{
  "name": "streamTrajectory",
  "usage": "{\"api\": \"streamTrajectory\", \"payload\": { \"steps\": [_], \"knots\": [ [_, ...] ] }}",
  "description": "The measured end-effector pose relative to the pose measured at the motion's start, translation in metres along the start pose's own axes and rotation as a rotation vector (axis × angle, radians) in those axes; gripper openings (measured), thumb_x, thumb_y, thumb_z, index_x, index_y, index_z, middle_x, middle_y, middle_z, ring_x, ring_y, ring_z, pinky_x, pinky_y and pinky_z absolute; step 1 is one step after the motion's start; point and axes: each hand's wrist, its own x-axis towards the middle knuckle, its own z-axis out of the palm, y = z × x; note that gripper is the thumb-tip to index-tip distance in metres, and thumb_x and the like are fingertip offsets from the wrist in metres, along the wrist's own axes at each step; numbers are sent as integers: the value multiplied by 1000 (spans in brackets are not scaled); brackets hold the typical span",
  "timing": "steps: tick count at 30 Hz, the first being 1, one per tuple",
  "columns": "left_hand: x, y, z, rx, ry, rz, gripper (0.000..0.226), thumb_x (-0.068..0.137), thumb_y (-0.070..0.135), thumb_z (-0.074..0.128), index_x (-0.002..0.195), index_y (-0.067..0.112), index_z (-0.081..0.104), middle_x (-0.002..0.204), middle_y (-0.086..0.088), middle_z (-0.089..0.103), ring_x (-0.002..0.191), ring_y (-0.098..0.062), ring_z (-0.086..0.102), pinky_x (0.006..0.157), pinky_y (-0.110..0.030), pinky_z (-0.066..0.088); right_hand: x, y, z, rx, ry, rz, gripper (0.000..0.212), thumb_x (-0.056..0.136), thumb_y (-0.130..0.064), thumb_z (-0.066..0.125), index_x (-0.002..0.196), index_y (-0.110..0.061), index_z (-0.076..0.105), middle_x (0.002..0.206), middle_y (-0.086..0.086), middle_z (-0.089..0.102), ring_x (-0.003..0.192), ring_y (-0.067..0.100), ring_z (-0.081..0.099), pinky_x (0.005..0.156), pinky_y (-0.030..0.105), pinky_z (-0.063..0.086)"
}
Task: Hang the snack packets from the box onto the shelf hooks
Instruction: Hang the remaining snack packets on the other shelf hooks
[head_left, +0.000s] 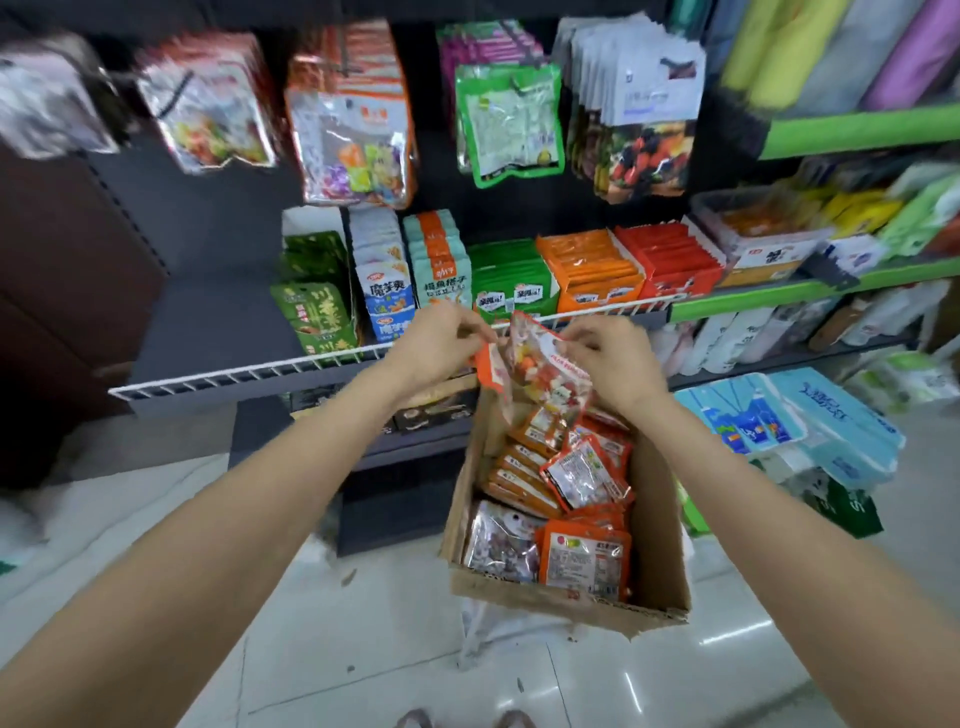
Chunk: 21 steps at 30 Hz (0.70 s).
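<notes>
Above the box (660, 519), both hands, left (436, 340) and right (613, 358), pinching one snack packet (540, 364) by its top; lifting to a hook next.

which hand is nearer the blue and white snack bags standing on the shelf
Left. The left hand sits just below-right of the blue and white snack bags; the right hand is farther right, above the cardboard box.

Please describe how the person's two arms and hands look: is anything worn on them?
Both forearms are bare up to the frame edge, with no sleeves visible. The left hand and right hand wear no gloves. No watch, bracelet or ring shows on either one.
</notes>
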Motion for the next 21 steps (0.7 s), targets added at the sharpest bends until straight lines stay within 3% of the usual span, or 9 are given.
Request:
{"api": "streamTrajectory", "payload": {
  "steps": [3,5,8,12,14,18,21],
  "knots": [
    [-7,-4,-40,-30,45,-2,28,89,1,52,110,7,70,98,-5,70,84,-10,62,76,-15,46,21,-47,4,21,11,-117,15,87,-20,65,95,-10,71,95,8,71,88,20,64,72,28,46],
    [-10,-12,-64,28,106,15,28,87,4,59,113,8,68,108,-6,70,95,-13,63,83,-13,43,33,-77,11,20,14,-183,14,87,-22,65,94,-12,71,95,5,71,86,15,63,72,29,48],
    [-17,-32,-102,144,240,13,18,88,12,63,102,6,73,102,-10,71,95,-22,64,82,-22,42,48,-118,22,45,9,-246,11,85,-25,66,91,-17,71,91,2,71,85,15,65,72,32,51],
    [-28,-65,-159,339,380,-25,22,89,26,62,101,11,73,108,-9,56,103,-26,52,81,-33,39,69,-178,36,103,26,-320,9,84,-17,68,88,-12,74,78,-2,67,66,0,56,61,7,38],
    [-33,-83,-188,447,396,-39,21,90,33,60,101,19,72,107,-4,62,105,-26,53,81,-36,37,81,-207,45,154,24,-331,8,84,-15,68,87,-11,74,76,-1,66,64,-3,53,59,5,38],
    [-44,-115,-238,374,488,-48,13,88,27,64,92,17,71,91,-1,72,91,-24,64,87,-37,46,102,-258,71,222,73,-357,10,83,-13,69,91,-9,74,80,-1,68,72,7,58,68,18,45],
    [-51,-138,-270,267,573,-67,11,84,28,69,85,17,71,77,2,68,79,-19,64,76,-34,50,118,-291,90,238,118,-391,8,82,-16,70,88,-12,74,77,-4,67,69,3,58,62,9,41]
  ]
}}
